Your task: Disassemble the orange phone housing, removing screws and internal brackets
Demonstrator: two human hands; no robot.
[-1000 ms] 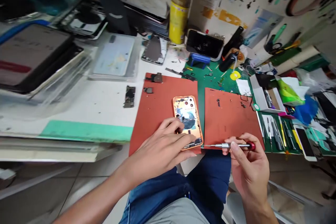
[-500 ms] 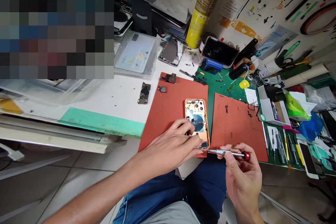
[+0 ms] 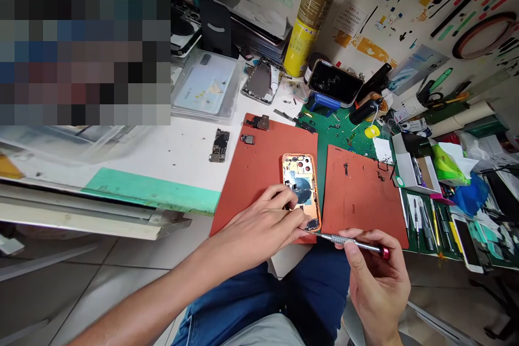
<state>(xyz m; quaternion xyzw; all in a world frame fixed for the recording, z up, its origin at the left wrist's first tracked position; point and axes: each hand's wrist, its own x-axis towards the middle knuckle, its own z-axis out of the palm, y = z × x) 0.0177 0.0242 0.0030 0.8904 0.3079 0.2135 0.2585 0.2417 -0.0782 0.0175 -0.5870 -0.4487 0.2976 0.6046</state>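
1. Orange phone frame [image 3: 300,192] is laid open side up on a red silicone mat [image 3: 251,173].
2. Steel screwdriver [image 3: 352,242] has been moved closer, its tip now just beside the frame's lower corner.
3. It is pinched tight by the right hand [image 3: 377,275].
4. Left hand [image 3: 259,221] is curled, with fingers [image 3: 279,194] on the frame; whether anything is gripped cannot be told.
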